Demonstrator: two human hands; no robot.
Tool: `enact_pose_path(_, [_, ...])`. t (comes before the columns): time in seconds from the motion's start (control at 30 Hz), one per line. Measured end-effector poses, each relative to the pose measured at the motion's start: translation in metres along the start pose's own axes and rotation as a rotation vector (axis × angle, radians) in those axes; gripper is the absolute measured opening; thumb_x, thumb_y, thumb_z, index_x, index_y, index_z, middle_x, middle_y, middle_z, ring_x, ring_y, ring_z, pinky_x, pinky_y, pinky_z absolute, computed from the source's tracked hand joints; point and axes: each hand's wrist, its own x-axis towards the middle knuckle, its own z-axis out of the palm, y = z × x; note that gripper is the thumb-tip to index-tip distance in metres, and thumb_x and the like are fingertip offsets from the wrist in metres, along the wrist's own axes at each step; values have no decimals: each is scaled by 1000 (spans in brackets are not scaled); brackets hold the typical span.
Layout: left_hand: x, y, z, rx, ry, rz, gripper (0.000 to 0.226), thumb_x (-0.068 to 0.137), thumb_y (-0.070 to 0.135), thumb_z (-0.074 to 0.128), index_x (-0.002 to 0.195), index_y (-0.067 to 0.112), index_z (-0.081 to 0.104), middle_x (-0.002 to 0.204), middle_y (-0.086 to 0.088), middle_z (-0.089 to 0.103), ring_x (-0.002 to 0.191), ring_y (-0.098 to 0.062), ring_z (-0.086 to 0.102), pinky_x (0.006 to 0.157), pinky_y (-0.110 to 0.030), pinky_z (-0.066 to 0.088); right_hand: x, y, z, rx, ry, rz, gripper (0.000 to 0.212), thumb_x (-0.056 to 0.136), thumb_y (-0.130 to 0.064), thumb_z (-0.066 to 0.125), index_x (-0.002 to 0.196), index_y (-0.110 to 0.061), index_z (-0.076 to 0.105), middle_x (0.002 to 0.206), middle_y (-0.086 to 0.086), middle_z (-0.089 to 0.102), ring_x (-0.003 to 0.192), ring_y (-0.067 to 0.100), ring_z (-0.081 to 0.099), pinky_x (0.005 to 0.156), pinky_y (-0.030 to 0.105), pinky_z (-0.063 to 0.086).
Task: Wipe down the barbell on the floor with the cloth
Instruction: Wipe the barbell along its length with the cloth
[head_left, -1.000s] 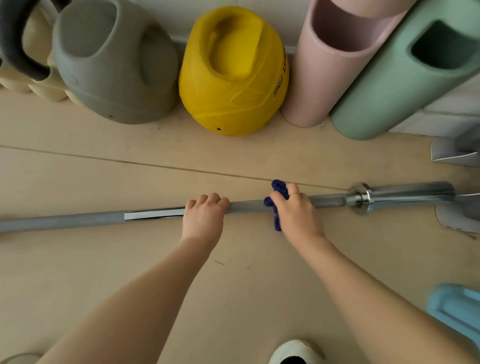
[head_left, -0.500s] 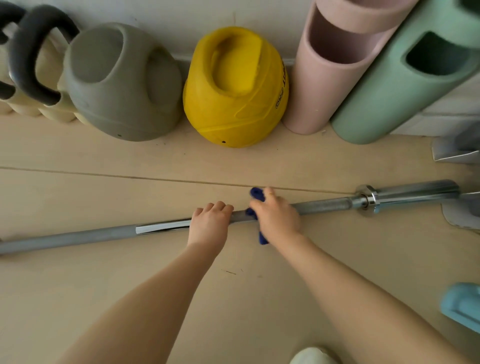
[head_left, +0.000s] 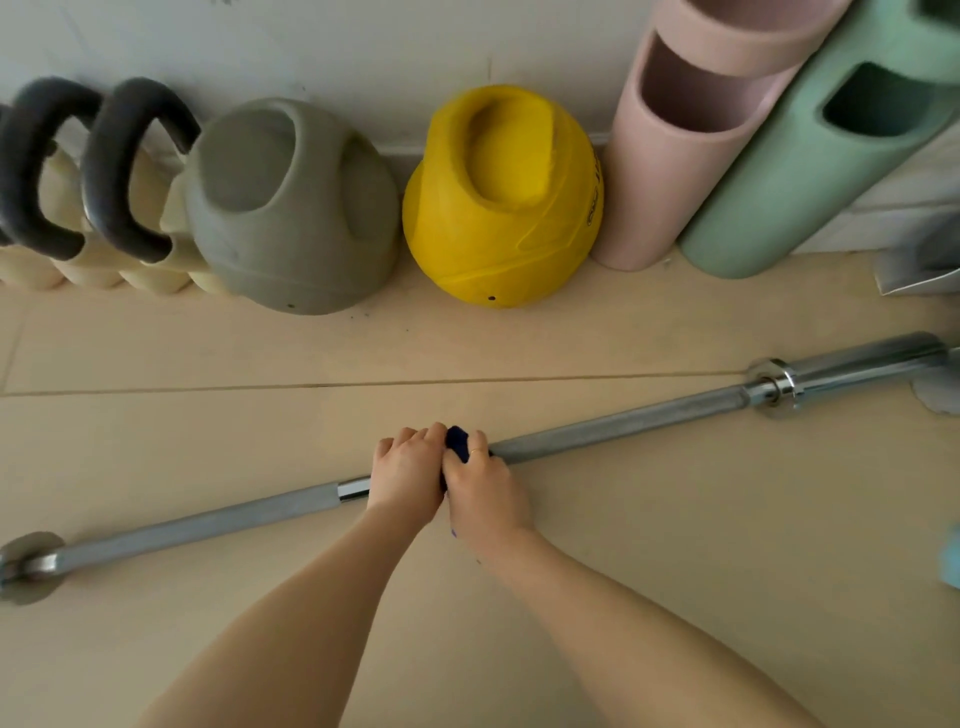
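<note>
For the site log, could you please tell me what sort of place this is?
Probably a gym or home workout corner: a barbell lies on the floor, kettlebells line the wall, and foam rollers lean beside them.

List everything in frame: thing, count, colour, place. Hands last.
barbell: 1, silver-grey, lying on the floor
cloth: 1, dark blue, wrapped on the bar mid-shaft
kettlebells: several, cream with black handles, at the wall, far left
grey weight: 1, at the wall
yellow weight: 1, beside the grey one
pink cylinder: 1, leaning on the wall
green cylinder: 1, beside the pink one
left hand: grips the bar
right hand: grips the cloth
</note>
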Motion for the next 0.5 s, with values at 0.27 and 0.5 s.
enact_pose_path(0.27, [-3,1,4,-56,26,69,31,93,15,48,123,23,48,115,2,59,113,-22,48,89,-30,32,-20,110,-25,-301,90,104,37,49,-12,86,74,-17,60,83,15,57,47,29,53,34,27,35])
enact_pose_path(0.5, [8,25,1,-89,75,126,42,93,13,44,134,21,41,136,3,46,127,-21,36,104,-31,25,-32,213,-45,-29,337,659,22,84,-23,51,105,-15,51,111,21,54,85,38,53,73,40,46])
